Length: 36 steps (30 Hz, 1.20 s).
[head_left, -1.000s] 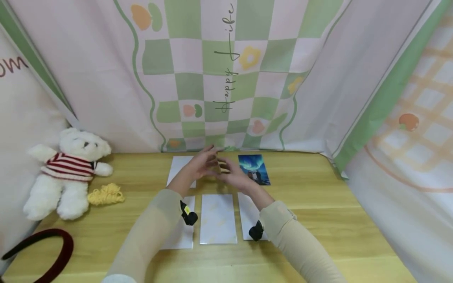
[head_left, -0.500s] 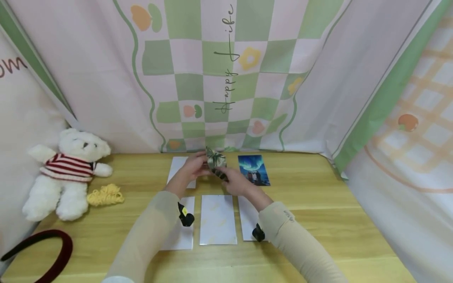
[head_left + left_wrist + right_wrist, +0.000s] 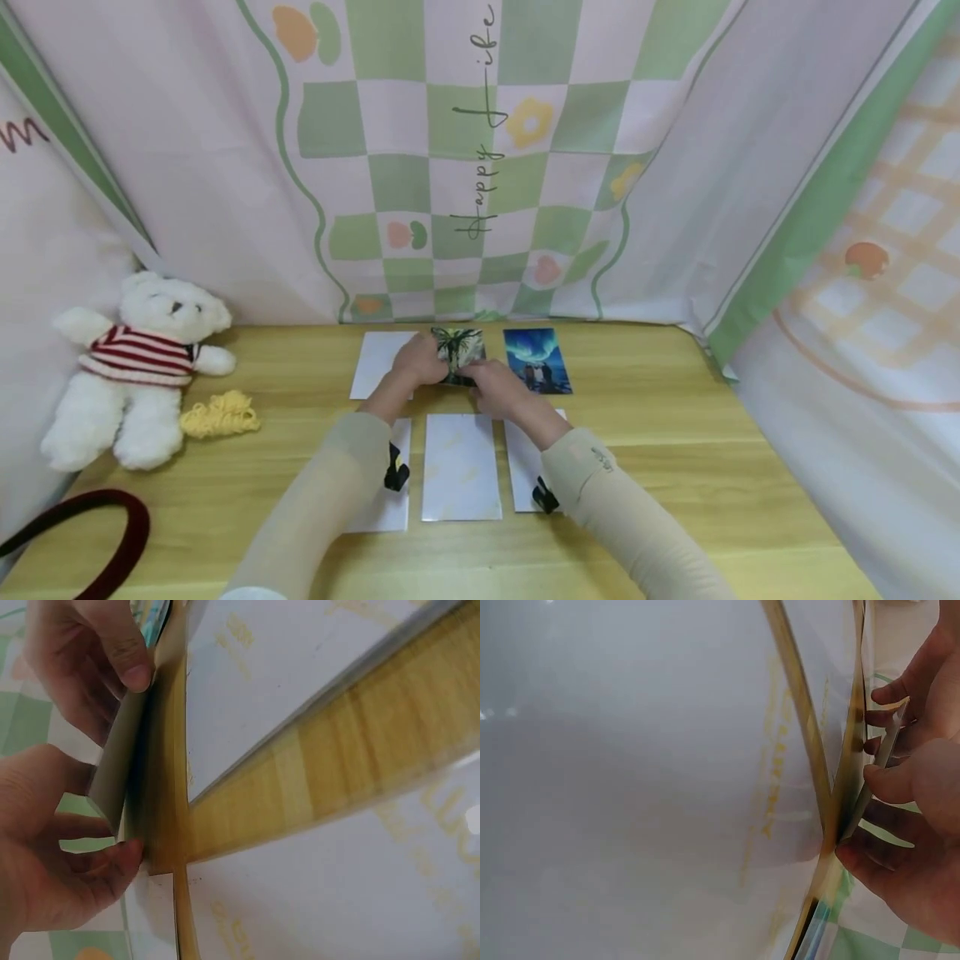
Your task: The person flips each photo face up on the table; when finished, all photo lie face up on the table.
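Observation:
Both hands hold a picture card [image 3: 459, 343] with a dark green tree image in the back row. My left hand [image 3: 418, 358] grips its left side and my right hand [image 3: 498, 387] its near right part. In the left wrist view the card [image 3: 120, 769] leans over the table, its near edge raised between the fingers. The right wrist view shows the thumb of my right hand [image 3: 922, 859] on the card [image 3: 885, 750]. To its right lies a blue aurora picture card [image 3: 536, 360]; to its left, a white card [image 3: 372, 367], partly behind the left hand.
The front row has three white cards: a middle one [image 3: 461, 467], plus a left card [image 3: 386, 504] and right card [image 3: 525, 454] partly under the arms. A teddy bear [image 3: 142, 367], yellow yarn [image 3: 221, 415] and dark red headband [image 3: 138, 533] sit at left. A curtain [image 3: 465, 167] hangs behind.
The card was edge-on between the hands, then turned its tree picture toward the head camera. Now it is lower and flatter, between the white card and the aurora card.

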### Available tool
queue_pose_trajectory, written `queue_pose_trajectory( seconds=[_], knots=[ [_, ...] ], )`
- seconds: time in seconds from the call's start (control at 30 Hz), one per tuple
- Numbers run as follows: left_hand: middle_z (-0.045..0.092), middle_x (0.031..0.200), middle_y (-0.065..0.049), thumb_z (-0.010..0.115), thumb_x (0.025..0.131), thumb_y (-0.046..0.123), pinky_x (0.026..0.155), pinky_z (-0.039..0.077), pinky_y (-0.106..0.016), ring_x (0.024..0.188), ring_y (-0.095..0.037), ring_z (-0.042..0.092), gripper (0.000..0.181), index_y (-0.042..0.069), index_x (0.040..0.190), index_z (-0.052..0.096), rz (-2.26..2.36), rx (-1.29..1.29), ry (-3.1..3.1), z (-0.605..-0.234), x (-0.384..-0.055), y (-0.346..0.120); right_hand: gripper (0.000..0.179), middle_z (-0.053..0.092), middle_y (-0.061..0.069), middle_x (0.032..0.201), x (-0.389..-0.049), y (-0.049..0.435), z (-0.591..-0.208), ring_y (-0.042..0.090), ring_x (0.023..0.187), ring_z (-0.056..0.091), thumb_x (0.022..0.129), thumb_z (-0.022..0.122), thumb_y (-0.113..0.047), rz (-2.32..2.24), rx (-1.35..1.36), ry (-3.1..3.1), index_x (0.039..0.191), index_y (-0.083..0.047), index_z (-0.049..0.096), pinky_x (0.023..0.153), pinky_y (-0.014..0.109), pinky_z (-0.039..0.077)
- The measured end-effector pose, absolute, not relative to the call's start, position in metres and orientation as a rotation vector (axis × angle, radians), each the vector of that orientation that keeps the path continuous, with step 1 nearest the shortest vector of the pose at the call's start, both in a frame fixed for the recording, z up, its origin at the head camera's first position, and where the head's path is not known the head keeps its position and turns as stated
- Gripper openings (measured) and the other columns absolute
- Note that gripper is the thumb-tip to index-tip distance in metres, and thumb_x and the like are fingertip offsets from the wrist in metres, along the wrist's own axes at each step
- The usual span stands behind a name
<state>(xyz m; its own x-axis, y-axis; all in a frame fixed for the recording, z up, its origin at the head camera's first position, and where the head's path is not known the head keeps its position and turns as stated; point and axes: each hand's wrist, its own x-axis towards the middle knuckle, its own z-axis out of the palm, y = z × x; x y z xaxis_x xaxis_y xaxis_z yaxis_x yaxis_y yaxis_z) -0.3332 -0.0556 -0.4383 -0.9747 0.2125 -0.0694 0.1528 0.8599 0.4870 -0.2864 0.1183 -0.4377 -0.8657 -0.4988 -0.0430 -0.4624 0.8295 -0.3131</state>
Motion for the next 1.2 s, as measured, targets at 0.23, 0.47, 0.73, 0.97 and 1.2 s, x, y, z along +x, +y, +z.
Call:
queue_pose_trajectory(
  seconds=[0.23, 0.47, 0.73, 0.97, 1.2],
  knots=[
    [0.056, 0.140, -0.029, 0.060, 0.091, 0.018, 0.099, 0.055, -0.050, 0.128, -0.042, 0.054, 0.025, 0.001, 0.106, 0.068, 0.615, 0.354, 2.873, -0.4385, -0.3303, -0.0556, 0.042, 0.062, 0.015, 0.148, -0.2849, 0.1144, -0.4372, 0.036, 0.136, 0.059, 0.102, 0.061, -0.007, -0.274, -0.726, 2.913, 0.144, -0.013, 0.062, 0.119, 0.050, 0.049],
    [0.048, 0.151, -0.023, 0.061, 0.092, 0.019, 0.106, 0.050, -0.050, 0.138, -0.040, 0.044, 0.047, 0.003, 0.136, 0.064, 0.634, 0.398, 2.831, -0.4420, -0.3288, -0.0598, 0.043, 0.057, 0.013, 0.153, -0.2840, 0.1120, -0.4384, 0.034, 0.143, 0.053, 0.103, 0.062, -0.011, -0.136, -0.702, 2.912, 0.145, -0.016, 0.061, 0.123, 0.049, 0.044],
    [0.050, 0.153, -0.017, 0.065, 0.092, 0.021, 0.110, 0.045, -0.054, 0.134, -0.036, 0.042, 0.051, 0.003, 0.140, 0.062, 0.607, 0.442, 2.821, -0.4438, -0.3327, -0.0610, 0.043, 0.055, 0.013, 0.153, -0.2868, 0.1117, -0.4378, 0.033, 0.144, 0.050, 0.103, 0.063, -0.013, -0.064, -0.704, 2.890, 0.145, -0.017, 0.061, 0.126, 0.050, 0.040],
    [0.049, 0.155, -0.017, 0.067, 0.093, 0.025, 0.113, 0.045, -0.057, 0.135, -0.037, 0.043, 0.055, 0.004, 0.144, 0.060, 0.575, 0.457, 2.838, -0.4436, -0.3329, -0.0620, 0.045, 0.054, 0.015, 0.153, -0.2862, 0.1119, -0.4359, 0.035, 0.145, 0.049, 0.102, 0.064, -0.012, -0.066, -0.714, 2.868, 0.147, -0.015, 0.059, 0.123, 0.052, 0.043],
    [0.048, 0.157, -0.016, 0.069, 0.093, 0.026, 0.115, 0.044, -0.058, 0.138, -0.038, 0.043, 0.054, 0.007, 0.143, 0.060, 0.547, 0.480, 2.865, -0.4428, -0.3297, -0.0637, 0.047, 0.050, 0.016, 0.156, -0.2866, 0.1093, -0.4333, 0.036, 0.146, 0.046, 0.104, 0.061, -0.016, -0.049, -0.678, 2.826, 0.151, -0.016, 0.055, 0.121, 0.050, 0.046]
  ],
)
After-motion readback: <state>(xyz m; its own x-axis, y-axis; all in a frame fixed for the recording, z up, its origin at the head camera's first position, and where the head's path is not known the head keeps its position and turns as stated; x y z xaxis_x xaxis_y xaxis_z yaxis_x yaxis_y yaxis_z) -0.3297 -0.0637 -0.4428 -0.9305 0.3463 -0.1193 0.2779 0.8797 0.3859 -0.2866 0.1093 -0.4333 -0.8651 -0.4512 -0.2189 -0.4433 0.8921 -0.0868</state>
